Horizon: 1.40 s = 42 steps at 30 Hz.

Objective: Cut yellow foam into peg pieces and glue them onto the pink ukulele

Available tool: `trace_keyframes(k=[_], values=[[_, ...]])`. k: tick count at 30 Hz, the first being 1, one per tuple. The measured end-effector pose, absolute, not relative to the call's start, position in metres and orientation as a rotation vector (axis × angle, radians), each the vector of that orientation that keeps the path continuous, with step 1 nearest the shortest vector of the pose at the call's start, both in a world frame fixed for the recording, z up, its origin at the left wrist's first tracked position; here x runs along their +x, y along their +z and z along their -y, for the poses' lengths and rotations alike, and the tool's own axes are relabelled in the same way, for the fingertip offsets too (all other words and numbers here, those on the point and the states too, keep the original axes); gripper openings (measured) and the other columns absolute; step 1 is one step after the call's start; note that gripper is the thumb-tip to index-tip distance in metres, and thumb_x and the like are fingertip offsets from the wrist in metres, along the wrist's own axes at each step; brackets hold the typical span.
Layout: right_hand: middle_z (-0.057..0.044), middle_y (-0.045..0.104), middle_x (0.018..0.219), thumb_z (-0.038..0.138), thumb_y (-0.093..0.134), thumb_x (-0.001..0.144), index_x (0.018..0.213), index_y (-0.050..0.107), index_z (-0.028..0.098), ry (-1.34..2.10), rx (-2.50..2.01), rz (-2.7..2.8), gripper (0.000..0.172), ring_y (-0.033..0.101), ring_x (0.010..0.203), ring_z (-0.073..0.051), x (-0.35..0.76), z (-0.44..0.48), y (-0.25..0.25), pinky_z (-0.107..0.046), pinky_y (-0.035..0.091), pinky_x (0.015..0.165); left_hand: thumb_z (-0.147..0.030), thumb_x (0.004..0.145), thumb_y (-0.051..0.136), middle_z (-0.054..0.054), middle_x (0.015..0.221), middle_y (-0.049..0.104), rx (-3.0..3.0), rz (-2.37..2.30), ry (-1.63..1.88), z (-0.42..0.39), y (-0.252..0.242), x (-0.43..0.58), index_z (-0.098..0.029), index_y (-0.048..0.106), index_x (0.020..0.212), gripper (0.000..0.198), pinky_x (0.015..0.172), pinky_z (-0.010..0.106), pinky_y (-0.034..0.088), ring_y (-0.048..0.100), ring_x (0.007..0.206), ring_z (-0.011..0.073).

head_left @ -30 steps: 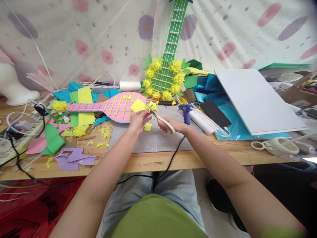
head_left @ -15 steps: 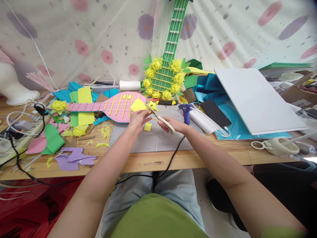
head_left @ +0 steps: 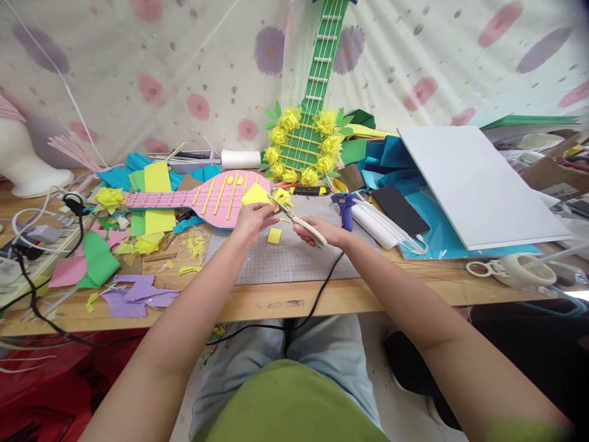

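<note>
Between the fingers of my left hand [head_left: 256,222] is a yellow paper piece [head_left: 254,194], held up over the pink lute-shaped craft [head_left: 216,199]. My right hand [head_left: 322,232] grips white-handled scissors [head_left: 307,228], whose blades point up and left beside the paper's right edge. Whether the blades touch the paper I cannot tell. Below my hands a small yellow paper square [head_left: 274,236] lies on the grey cutting mat [head_left: 267,267]. A yellow paper flower [head_left: 283,197] sits just behind the scissor blades.
A green craft instrument [head_left: 306,138] ringed with yellow flowers leans at the back. Right of my hands are a blue glue gun [head_left: 346,210], a black phone [head_left: 400,210] and a white board [head_left: 481,184]. Purple paper scraps [head_left: 138,294] and a power strip [head_left: 27,264] lie left.
My left hand has shifted slightly left and down with the yellow paper, whose right edge looks trimmed. A thin yellow sliver now shows on the mat below the blades.
</note>
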State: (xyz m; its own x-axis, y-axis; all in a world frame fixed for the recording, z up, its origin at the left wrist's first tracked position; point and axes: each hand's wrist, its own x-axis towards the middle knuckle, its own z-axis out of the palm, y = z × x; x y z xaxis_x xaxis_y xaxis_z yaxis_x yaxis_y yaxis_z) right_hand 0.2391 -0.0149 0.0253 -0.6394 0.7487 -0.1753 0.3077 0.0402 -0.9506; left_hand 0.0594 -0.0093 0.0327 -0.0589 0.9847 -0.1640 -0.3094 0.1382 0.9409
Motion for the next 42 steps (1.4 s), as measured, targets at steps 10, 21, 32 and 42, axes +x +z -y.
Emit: trace_keyframes(k=[10,21,32,42], values=[[0.009,0.033,0.048,0.059,0.06,0.065,0.064,0.033,0.019,1.732,-1.054,1.909,0.048,0.033,0.038,-0.004,0.245,0.012,0.023,-0.019,0.026,0.035,-0.008,0.061,0.067,0.009,0.073,0.065,0.902,-1.092,1.173,0.006,0.038,0.05,-0.009,0.062,0.061,0.005,0.065,0.027,0.053,0.065,0.075,0.0189],[0.01,0.032,0.046,0.059,0.061,0.064,0.063,0.034,0.019,1.765,-1.045,1.888,0.048,0.032,0.036,-0.003,0.25,0.008,0.016,-0.018,0.026,0.034,-0.013,0.059,0.07,0.01,0.08,0.066,0.983,-1.062,1.04,-0.002,0.031,0.043,-0.008,0.063,0.066,0.011,0.069,0.026,0.052,0.064,0.082,0.0186],[0.009,0.036,0.042,0.052,0.065,0.064,0.062,0.04,0.018,1.672,-1.108,1.673,0.043,0.034,0.032,-0.003,0.254,0.006,0.007,-0.018,0.029,0.031,-0.017,0.054,0.074,0.009,0.073,0.064,0.994,-1.121,1.047,-0.003,0.03,0.053,-0.009,0.061,0.064,0.018,0.068,0.031,0.051,0.063,0.079,0.0197],[-0.003,0.063,0.062,0.032,0.061,0.075,0.072,0.054,0.014,1.906,-0.92,1.07,0.02,0.057,0.052,-0.008,0.22,0.001,0.014,-0.019,0.05,0.051,-0.028,0.049,0.077,0.002,0.067,0.061,1.097,-1.004,1.118,0.002,0.013,0.062,-0.013,0.065,0.065,0.025,0.076,0.035,0.048,0.059,0.067,0.0132]])
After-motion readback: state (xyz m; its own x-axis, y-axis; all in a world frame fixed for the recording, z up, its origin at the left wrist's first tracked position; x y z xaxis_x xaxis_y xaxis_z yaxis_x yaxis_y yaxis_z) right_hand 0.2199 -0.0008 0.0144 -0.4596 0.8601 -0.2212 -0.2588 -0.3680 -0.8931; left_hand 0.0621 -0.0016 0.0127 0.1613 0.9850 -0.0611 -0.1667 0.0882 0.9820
